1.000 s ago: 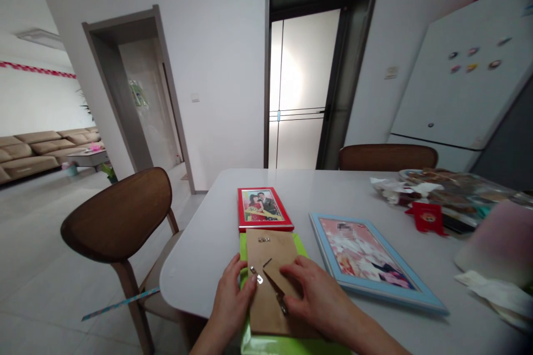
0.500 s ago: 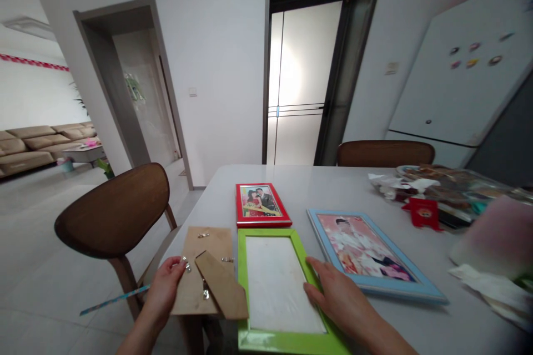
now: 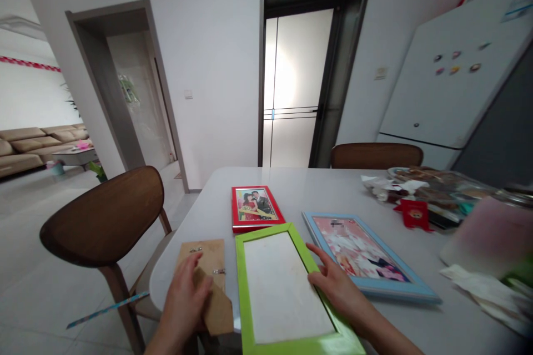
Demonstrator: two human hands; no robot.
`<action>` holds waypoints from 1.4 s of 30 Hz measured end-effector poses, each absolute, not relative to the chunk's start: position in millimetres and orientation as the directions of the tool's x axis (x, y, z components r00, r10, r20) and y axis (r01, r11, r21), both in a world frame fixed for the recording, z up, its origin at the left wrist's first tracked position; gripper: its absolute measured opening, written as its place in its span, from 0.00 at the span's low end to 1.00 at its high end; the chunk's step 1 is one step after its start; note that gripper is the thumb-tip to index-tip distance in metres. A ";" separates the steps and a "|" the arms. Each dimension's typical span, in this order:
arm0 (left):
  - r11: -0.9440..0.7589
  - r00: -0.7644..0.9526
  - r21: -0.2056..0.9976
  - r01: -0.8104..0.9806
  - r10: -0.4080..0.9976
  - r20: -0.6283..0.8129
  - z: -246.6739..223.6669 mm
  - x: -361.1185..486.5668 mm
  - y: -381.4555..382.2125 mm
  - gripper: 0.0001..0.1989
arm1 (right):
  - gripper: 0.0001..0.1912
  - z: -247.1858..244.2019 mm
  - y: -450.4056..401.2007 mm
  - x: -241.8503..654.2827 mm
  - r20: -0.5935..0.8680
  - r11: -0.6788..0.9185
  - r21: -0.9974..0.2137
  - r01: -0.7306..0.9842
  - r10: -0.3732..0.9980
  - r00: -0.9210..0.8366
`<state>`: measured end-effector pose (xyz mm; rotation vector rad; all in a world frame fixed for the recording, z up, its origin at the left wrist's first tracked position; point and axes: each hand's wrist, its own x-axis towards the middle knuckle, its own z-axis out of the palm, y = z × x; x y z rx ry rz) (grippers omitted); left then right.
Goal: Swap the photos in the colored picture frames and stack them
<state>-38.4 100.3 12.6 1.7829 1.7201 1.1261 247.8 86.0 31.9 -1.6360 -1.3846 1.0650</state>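
Brown backing board [image 3: 212, 258] now lies left of the green frame [image 3: 245, 288], at the bench's [image 3: 316, 188] near-left edge; a second ago it covered that frame, so the white sheet [image 3: 283, 288] inside is exposed; the left hand's [image 3: 183, 294] grip has loosened, fingers spread over the board; the right hand [image 3: 333, 280] touches the frame's right rim, though whether it pinches I cannot tell; no brand or label is readable, and the red packet's [image 3: 416, 215] emblem is too small.
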 end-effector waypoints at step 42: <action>-0.080 -0.071 0.416 0.906 0.939 0.336 -9.7 -46.6 50.2 0.17 | 0.21 -2.4 93.5 262.7 0.138 0.078 -0.355 0.932 0.990 -0.030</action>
